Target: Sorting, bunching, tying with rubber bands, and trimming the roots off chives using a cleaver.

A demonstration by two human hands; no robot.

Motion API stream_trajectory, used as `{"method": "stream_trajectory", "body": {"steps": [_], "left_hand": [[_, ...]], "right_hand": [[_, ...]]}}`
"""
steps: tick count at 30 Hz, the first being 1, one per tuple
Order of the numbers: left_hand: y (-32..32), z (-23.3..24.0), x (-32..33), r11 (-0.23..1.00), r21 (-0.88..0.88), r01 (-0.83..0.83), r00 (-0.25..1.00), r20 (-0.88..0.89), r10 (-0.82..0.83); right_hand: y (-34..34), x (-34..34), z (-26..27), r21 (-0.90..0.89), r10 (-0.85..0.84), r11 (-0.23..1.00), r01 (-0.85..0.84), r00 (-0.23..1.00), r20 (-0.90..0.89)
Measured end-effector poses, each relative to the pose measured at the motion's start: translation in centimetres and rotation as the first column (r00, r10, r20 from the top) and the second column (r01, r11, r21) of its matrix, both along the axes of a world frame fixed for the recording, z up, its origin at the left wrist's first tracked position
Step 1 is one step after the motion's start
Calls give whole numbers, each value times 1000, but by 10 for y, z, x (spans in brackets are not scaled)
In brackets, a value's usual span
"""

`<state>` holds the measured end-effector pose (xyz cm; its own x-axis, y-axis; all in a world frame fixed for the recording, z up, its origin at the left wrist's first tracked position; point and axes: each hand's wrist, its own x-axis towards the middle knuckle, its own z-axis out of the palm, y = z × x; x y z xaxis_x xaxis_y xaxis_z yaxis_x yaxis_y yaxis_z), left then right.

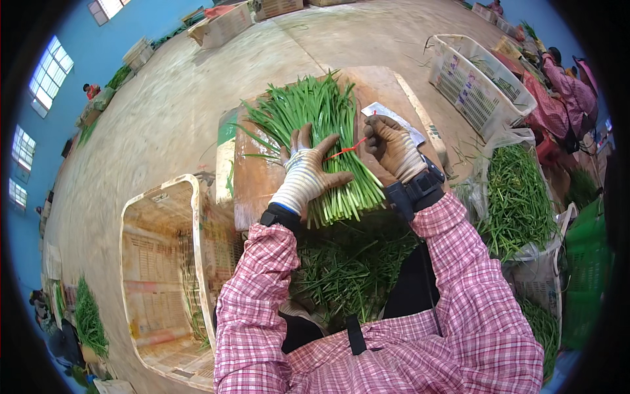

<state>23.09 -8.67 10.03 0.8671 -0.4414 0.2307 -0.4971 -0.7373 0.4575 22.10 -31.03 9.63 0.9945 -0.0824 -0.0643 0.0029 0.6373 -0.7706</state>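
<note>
A large bunch of green Chinese chives (315,111) lies on a worn wooden board (251,197), its pale cut ends towards me. Spread over the bunch, my gloved left hand (307,162) presses it with fingers apart. A thin red tie (342,151) runs across the bunch and out to the right. Its loose end is pinched between the thumb and fingertips of my gloved right hand (391,145), raised just right of the leaves. Beside that hand a whitish flat sheet or packet (384,111) lies on the board, partly covered by it.
An off-white plastic crate (162,266) stands at my left. To the right are a lined crate of loose chives (519,197), a white crate (457,83) and a green crate (585,276). Loose leaves (349,271) cover the ground below the board. Other people sit at far right.
</note>
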Motion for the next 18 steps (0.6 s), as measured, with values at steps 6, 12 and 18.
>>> {"method": "stream_trajectory", "body": {"steps": [6, 12, 18], "left_hand": [[-20, -19, 10, 682, -729, 56, 983, -80, -167], [-16, -2, 5, 915, -398, 71, 978, 209, 14], [-10, 10, 8, 925, -365, 107, 994, 67, -89]], "right_hand": [[29, -2, 34, -275, 193, 950, -148, 971, 144], [28, -2, 54, -274, 172, 954, -120, 969, 176], [56, -4, 87, -460, 276, 870, -179, 949, 152]]}}
